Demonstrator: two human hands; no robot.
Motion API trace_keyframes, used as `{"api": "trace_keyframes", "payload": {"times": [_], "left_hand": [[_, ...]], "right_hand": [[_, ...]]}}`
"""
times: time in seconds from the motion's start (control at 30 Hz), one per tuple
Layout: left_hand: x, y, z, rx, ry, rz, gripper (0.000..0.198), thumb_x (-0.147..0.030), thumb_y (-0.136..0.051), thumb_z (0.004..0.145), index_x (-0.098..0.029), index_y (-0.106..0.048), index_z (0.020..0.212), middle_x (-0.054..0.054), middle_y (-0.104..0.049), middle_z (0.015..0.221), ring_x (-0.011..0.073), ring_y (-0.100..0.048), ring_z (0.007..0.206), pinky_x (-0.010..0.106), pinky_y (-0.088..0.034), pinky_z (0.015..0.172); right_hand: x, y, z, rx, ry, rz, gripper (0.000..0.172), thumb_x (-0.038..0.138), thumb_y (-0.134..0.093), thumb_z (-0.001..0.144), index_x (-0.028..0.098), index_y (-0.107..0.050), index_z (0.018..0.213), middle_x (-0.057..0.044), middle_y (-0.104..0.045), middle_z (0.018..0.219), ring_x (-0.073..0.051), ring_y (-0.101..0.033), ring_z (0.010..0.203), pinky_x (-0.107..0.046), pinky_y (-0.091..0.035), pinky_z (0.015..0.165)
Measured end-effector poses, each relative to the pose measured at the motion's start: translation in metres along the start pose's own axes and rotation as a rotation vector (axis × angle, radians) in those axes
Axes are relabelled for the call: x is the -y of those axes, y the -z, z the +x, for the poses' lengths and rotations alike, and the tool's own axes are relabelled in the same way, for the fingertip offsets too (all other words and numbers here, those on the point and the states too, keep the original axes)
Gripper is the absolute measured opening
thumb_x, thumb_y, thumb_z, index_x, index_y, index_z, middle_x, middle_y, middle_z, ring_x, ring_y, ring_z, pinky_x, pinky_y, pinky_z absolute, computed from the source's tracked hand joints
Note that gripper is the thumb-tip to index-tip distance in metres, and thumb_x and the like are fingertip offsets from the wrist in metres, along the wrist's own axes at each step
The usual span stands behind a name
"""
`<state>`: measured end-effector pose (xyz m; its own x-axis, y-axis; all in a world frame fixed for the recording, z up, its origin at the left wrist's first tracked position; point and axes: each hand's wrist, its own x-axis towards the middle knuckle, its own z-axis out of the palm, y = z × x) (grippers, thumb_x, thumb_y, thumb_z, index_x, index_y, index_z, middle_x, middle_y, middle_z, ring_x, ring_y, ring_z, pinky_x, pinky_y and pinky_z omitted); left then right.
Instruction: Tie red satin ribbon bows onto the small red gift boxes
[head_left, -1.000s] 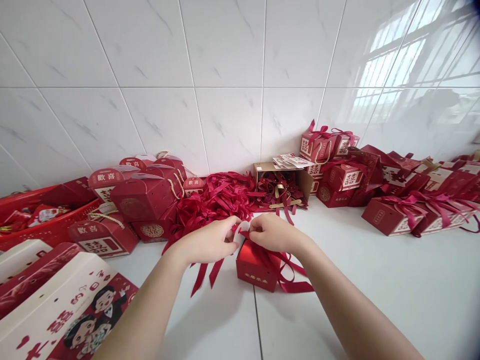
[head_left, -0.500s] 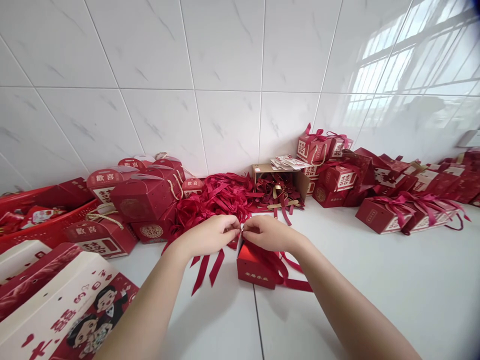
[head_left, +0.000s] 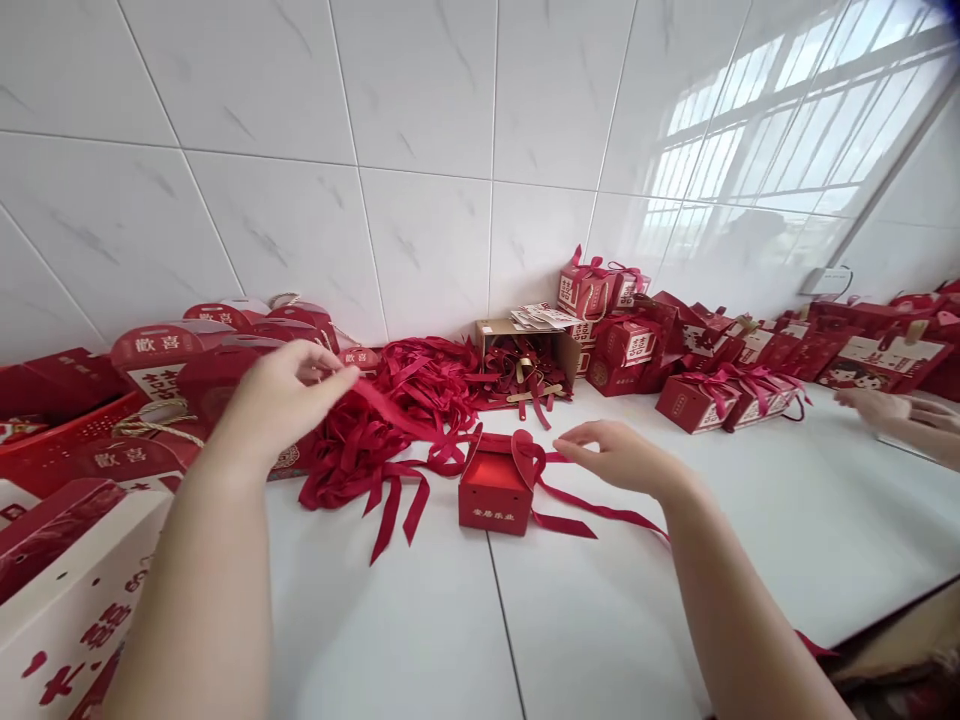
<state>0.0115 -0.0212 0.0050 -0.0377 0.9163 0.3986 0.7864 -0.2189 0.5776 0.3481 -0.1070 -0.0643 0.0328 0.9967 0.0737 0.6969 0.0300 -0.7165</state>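
A small red gift box (head_left: 495, 500) with gold lettering stands on the white table, its top flaps raised and a red ribbon (head_left: 391, 410) threaded through. My left hand (head_left: 289, 390), left of the box, pinches one end of this ribbon, which stretches taut toward the flaps. Close to the box's right side hovers my right hand (head_left: 619, 455), fingers extended and slightly apart, tips beside a short stretch of ribbon. Whether they touch it is hard to tell. Loose ribbon tails trail right across the tabletop. Behind the box lies a heap of red ribbons (head_left: 427, 385).
An open cardboard box (head_left: 574, 355) of ribbon scraps stands near the wall. Finished bow-tied boxes (head_left: 697, 400) sit to the right, handled gift boxes (head_left: 157, 350) and a red basket (head_left: 67, 440) to the left. Another person's hands (head_left: 900, 410) are at far right.
My hands have moved apart from above the box, the left drawing ribbon out leftward, the right going rightward. The view has turned right, bringing another person's hands into sight.
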Motion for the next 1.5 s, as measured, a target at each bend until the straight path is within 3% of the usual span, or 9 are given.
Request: {"api": "trace_keyframes", "payload": {"times": [0.17, 0.37, 0.67, 0.83, 1.1, 1.2, 1.3, 1.4, 1.5], "left_hand": [[-0.021, -0.066, -0.019, 0.457, -0.199, -0.316, 0.033, -0.052, -0.061, 0.073, -0.020, -0.057, 0.082, 0.003, -0.064, 0.091, 0.0209, -0.058, 0.091, 0.033, -0.043, 0.085], [-0.010, -0.126, -0.053, 0.547, 0.042, -0.418, 0.045, -0.060, -0.062, 0.068, -0.020, -0.044, 0.080, 0.002, -0.058, 0.083, 0.0176, -0.057, 0.077, 0.027, -0.043, 0.066], [-0.001, -0.080, -0.078, 0.653, 0.101, -0.417, 0.046, -0.061, -0.065, 0.066, -0.019, -0.046, 0.069, -0.006, -0.043, 0.061, 0.0088, -0.037, 0.052, 0.022, -0.027, 0.049], [0.009, -0.076, -0.077, 0.680, 0.170, -0.472, 0.046, -0.056, -0.072, 0.062, -0.018, -0.046, 0.063, -0.006, -0.039, 0.059, 0.0070, -0.032, 0.049, 0.022, -0.021, 0.046], [0.031, -0.083, -0.080, 0.719, 0.217, -0.599, 0.044, -0.044, -0.072, 0.064, -0.021, -0.034, 0.064, -0.009, -0.035, 0.054, 0.0047, -0.027, 0.043, 0.021, -0.021, 0.043], [0.039, -0.079, -0.083, 0.676, 0.174, -0.617, 0.034, -0.037, -0.073, 0.065, -0.019, -0.049, 0.080, -0.003, -0.052, 0.072, 0.0086, -0.046, 0.057, 0.022, -0.037, 0.052], [0.045, -0.074, -0.087, 0.464, 0.001, -0.522, 0.033, -0.035, -0.071, 0.069, -0.021, -0.054, 0.094, 0.004, -0.060, 0.101, 0.0170, -0.057, 0.093, 0.029, -0.046, 0.082], [0.046, -0.069, -0.093, 0.238, -0.198, -0.320, 0.019, -0.037, -0.060, 0.079, -0.020, -0.059, 0.089, 0.004, -0.063, 0.094, 0.0187, -0.059, 0.093, 0.030, -0.045, 0.086], [0.041, -0.066, -0.103, 0.367, -0.269, -0.229, 0.021, -0.036, -0.051, 0.087, -0.020, -0.065, 0.088, 0.003, -0.068, 0.084, 0.0166, -0.061, 0.078, 0.026, -0.047, 0.073]], "right_hand": [[-0.020, -0.047, 0.011, -0.100, -0.005, 0.307, 0.042, 0.056, -0.052, 0.082, 0.017, -0.068, 0.091, -0.007, -0.069, 0.093, -0.023, -0.062, 0.087, -0.031, -0.043, 0.076], [-0.026, -0.082, 0.017, -0.022, -0.002, 0.461, 0.046, 0.060, -0.053, 0.080, 0.015, -0.063, 0.084, -0.007, -0.068, 0.087, -0.018, -0.059, 0.078, -0.029, -0.043, 0.071], [-0.027, -0.077, 0.010, 0.239, 0.046, 0.689, 0.025, 0.038, -0.049, 0.083, 0.017, -0.062, 0.081, -0.007, -0.065, 0.089, -0.017, -0.062, 0.086, -0.027, -0.047, 0.079], [-0.032, -0.068, 0.011, 0.242, -0.007, 0.623, 0.025, 0.035, -0.046, 0.080, 0.017, -0.058, 0.067, -0.003, -0.056, 0.067, -0.013, -0.051, 0.058, -0.025, -0.041, 0.056], [-0.038, -0.082, 0.016, 0.109, -0.076, 0.321, 0.017, 0.018, -0.046, 0.072, 0.018, -0.053, 0.056, -0.002, -0.051, 0.056, -0.015, -0.045, 0.054, -0.028, -0.034, 0.055], [-0.039, -0.088, 0.015, 0.014, -0.068, 0.266, 0.017, 0.018, -0.046, 0.073, 0.018, -0.060, 0.083, -0.003, -0.057, 0.068, -0.018, -0.051, 0.062, -0.029, -0.037, 0.058], [-0.040, -0.087, 0.011, -0.136, -0.078, 0.245, 0.045, 0.018, -0.046, 0.076, 0.019, -0.044, 0.121, -0.007, -0.059, 0.094, -0.021, -0.057, 0.082, -0.030, -0.042, 0.068], [-0.038, -0.083, 0.006, -0.273, -0.099, 0.237, 0.046, 0.025, -0.046, 0.080, 0.017, -0.036, 0.124, -0.010, -0.054, 0.104, -0.023, -0.056, 0.094, -0.031, -0.044, 0.072], [-0.031, -0.080, -0.001, -0.332, -0.012, 0.283, 0.030, 0.038, -0.049, 0.083, 0.020, -0.045, 0.106, -0.003, -0.055, 0.083, -0.019, -0.055, 0.072, -0.028, -0.042, 0.060]]}}
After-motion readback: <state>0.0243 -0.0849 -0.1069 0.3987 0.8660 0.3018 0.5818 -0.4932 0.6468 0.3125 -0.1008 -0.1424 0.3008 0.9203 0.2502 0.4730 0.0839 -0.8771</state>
